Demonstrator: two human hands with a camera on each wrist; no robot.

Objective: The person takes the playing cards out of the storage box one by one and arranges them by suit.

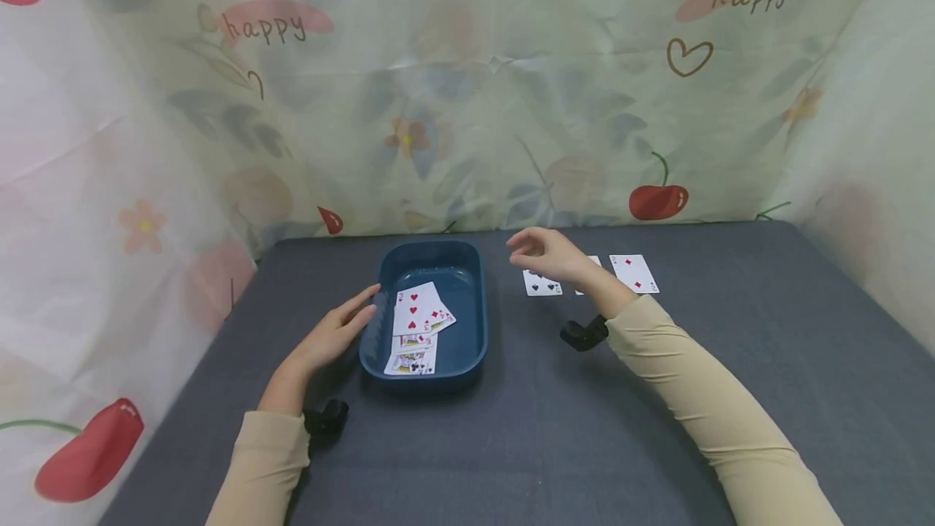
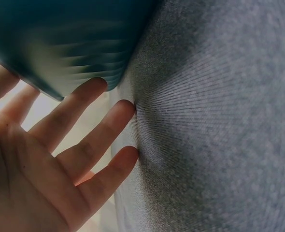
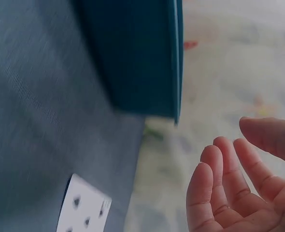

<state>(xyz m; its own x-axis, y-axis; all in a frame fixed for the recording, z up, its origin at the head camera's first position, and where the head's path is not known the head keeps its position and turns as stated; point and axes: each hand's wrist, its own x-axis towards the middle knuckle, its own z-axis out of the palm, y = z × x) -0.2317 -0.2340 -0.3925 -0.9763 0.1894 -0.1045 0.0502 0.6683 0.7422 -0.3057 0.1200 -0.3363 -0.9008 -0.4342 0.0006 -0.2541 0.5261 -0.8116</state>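
Observation:
A blue plastic tub (image 1: 473, 347) stands on the table with several playing cards (image 1: 414, 308) lying face up inside, a heart card on top. My left hand (image 1: 330, 337) is at the tub's left side, fingers spread and fingertips right at its wall (image 2: 75, 53). My right hand (image 1: 549, 254) is raised to the right of the tub, fingers loosely bent, nothing between thumb and fingers (image 3: 229, 169). Below and behind it lies a spade card (image 1: 542, 286), also seen in the right wrist view (image 3: 84, 208). The arm partly hides a second card; a diamond card (image 1: 634, 273) lies to its right.
A dark grey cloth (image 1: 540, 445) covers the table. Patterned curtains (image 1: 497, 104) hang along its back and sides. Each wrist wears a black camera mount, the right one (image 1: 584, 334) close to the row of cards.

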